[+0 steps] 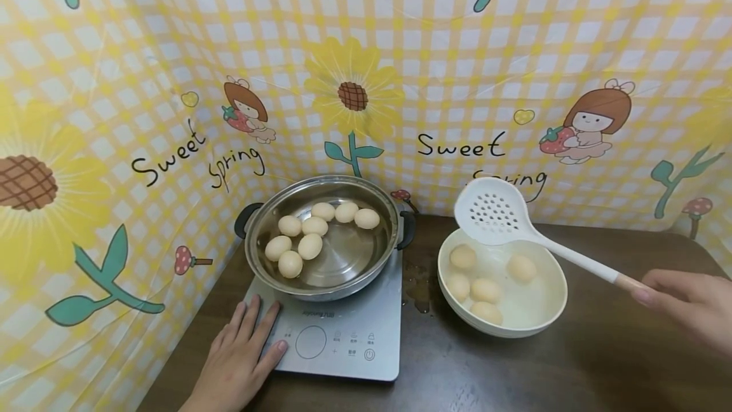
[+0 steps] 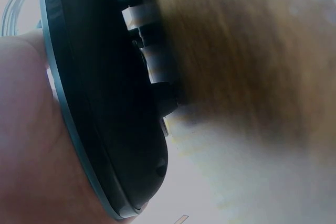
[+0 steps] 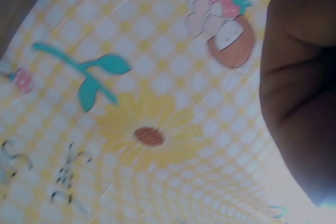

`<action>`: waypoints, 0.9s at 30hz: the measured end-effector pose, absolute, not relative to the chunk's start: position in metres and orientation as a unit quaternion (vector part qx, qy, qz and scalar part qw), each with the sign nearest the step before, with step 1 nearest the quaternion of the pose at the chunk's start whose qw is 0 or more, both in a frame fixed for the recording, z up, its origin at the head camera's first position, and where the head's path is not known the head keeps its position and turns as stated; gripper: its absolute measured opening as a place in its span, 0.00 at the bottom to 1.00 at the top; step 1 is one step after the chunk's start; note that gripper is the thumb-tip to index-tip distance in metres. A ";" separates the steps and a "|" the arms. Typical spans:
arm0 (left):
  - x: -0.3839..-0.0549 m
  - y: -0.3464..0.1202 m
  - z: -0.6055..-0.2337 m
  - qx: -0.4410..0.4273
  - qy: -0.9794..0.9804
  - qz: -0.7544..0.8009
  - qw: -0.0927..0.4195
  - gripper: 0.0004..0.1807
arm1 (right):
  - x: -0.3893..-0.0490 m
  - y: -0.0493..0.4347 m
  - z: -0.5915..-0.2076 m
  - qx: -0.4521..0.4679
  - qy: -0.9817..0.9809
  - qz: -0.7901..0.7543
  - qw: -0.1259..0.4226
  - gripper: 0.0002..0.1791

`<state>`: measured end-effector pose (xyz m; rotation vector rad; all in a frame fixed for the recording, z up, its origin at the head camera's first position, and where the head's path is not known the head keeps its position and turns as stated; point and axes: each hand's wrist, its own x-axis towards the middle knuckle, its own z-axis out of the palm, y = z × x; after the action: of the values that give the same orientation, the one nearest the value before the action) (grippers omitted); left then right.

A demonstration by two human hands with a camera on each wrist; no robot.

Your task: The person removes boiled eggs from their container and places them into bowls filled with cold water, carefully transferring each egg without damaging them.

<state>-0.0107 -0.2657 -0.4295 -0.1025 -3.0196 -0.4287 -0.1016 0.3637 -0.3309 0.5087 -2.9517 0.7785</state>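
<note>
While the left grip [image 1: 237,348] lies flat with its fingers stretched out and spread, it touches the near left part of a silver cooktop [image 1: 311,342], whose control markings sit just to the right of its thumb. Ahead of that grip and slightly to its right, a steel pot [image 1: 354,256] with two dark side handles stands on the cooktop. Eight pale eggs [image 1: 309,246] lie in it, seven of them near the pot's left side and back, the eighth further right. Further right of the left grip, between cooktop and bowl, wet patches [image 1: 421,305] show on the brown desk [image 1: 623,348].

To the left of the right grip [image 1: 686,304] stands a cream bowl [image 1: 515,329] of slightly cloudy water, with five light brown eggs [image 1: 485,290] inside: four toward its left side, one toward its right. The right grip pinches the handle end of a white slotted spoon [image 1: 549,245] between thumb and fingers. The spoon slants up and leftward from that grip, its perforated head over the bowl's far rim; whether it touches the rim is hard to tell. Beyond both grips hangs a yellow checked cloth [image 1: 434,75] with sunflowers.
</note>
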 end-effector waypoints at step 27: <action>-0.009 -0.265 -0.430 -0.039 -0.989 -0.132 0.059 0.37 | -0.135 0.146 -0.284 0.291 -0.915 0.274 0.057 0.06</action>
<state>-0.0087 -0.2652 -0.4298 -0.1180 -2.9938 -0.4008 -0.1348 0.1458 -0.2843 0.8832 -2.7748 0.8315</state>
